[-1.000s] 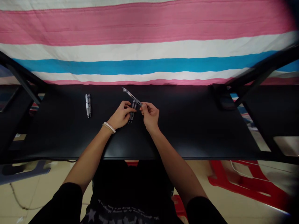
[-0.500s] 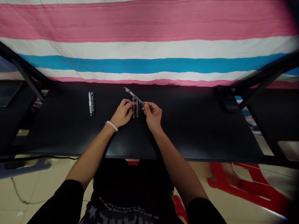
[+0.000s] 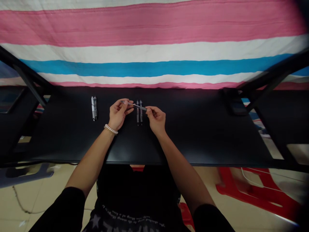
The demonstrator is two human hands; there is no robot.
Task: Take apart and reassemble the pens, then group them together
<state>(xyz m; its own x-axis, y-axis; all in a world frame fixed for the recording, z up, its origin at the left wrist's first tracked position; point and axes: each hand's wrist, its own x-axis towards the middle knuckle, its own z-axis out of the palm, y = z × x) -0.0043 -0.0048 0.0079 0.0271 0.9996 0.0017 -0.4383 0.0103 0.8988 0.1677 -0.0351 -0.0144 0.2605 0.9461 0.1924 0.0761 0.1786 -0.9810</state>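
Note:
A clear-barrelled pen point(image 3: 134, 105) is held level above the black table point(image 3: 193, 129), stretched between both hands. My left hand point(image 3: 117, 113), with a pearl bracelet on its wrist, pinches the pen's left end. My right hand point(image 3: 156, 119) grips its right end. Just beyond the held pen, two dark pens point(image 3: 139, 115) lie side by side on the table, pointing toward me. Two white-and-grey pens point(image 3: 94, 108) lie together farther left.
A pink, white and blue striped cloth point(image 3: 154, 48) hangs behind the table. Black frame bars point(image 3: 270, 77) slant at both sides. A dark object point(image 3: 233, 101) sits at the table's right rear. A red plastic stool point(image 3: 253, 190) stands on the floor at right.
The held pen has swung from a diagonal tilt to nearly level. My left hand left the two dark pens on the table and took hold of the pen's left end.

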